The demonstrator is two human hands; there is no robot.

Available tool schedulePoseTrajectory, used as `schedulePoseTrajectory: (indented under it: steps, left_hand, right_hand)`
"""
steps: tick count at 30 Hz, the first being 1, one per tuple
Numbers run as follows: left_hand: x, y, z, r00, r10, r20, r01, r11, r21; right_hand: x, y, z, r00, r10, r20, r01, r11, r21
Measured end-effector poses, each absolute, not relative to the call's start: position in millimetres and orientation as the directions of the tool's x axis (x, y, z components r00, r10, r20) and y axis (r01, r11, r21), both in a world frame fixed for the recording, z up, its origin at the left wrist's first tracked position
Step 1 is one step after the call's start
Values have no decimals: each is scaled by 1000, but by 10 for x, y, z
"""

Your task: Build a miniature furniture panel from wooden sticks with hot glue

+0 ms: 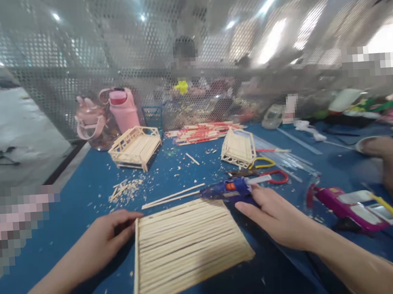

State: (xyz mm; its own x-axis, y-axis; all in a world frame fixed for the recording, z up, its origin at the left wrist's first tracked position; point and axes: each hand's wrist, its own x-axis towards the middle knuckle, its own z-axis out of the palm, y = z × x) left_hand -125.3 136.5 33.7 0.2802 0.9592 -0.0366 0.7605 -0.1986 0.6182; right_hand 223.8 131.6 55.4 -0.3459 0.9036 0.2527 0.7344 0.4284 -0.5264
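A flat panel of wooden sticks [189,249] lies in front of me, its sticks laid side by side with a longer stick along the left edge. At its far left corner my left hand [110,234] pinches the edge between thumb and fingers. My right hand [270,213] is wrapped around a blue hot glue gun [225,188], whose nozzle points left over the panel's far edge. A glue stick [260,179] pokes out of the gun's back. Just beyond the panel, two loose thin sticks [173,196] lie near the nozzle.
Two small stick-built models [138,146] [239,146] stand farther back, with a pile of red-tipped sticks [202,132] between them. Pliers [278,176], clear glue sticks [288,154] and a magenta tool [350,208] lie rightward. A pink bottle [124,111] stands back left. Another person's hand [388,162] is at right.
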Motion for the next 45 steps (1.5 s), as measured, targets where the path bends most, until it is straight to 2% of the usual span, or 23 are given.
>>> schedulePoseTrajectory:
  steps: [4,6,8,10,17,20,23,26,27,31,35,45]
  left_hand:
    - [-1277,1396,311,217,976,-21,747,-153,647]
    - [-1278,1402,317,197,980,-12,752,-144,643]
    - [-1282,1407,320,184,983,1,760,-143,635]
    - [-1297,1412,307,191,981,12,762,-156,629]
    - [-1333,1408,253,169,983,66,777,-174,605]
    - [-1311,1437,277,121,984,129,813,-173,557]
    - [-1238,1515,328,90,976,201,878,-173,447]
    - [-1133,1632,353,156,974,166,944,-196,264]
    - [-1102,1670,349,160,977,138,950,-191,247]
    - [-1027,1755,317,143,986,91,965,-159,206]
    - [-999,1748,306,134,985,104,973,-151,175]
    - [-1085,1684,313,121,985,123,957,-149,249]
  right_hand:
    - [2608,1579,572,-191,846,498,819,417,-395]
    - [2793,1828,611,-128,805,579,886,355,-299]
    - [2927,2120,675,-88,807,584,951,243,-193]
    - [2988,2401,735,-82,820,567,971,194,-139]
    - [2901,2850,557,-241,860,450,954,296,-53]
    - [2898,2796,490,-220,847,483,956,286,-66]
    - [2822,2630,536,-206,819,536,946,306,-103]
    - [2601,2436,586,-318,801,507,889,438,-133]
    - [2503,2382,583,-379,797,471,858,493,-144]
    - [2104,2281,453,-583,764,276,742,639,-202]
    - [1878,2358,292,-655,738,163,697,673,-246]
    - [2022,2381,143,-712,686,152,585,699,-412]
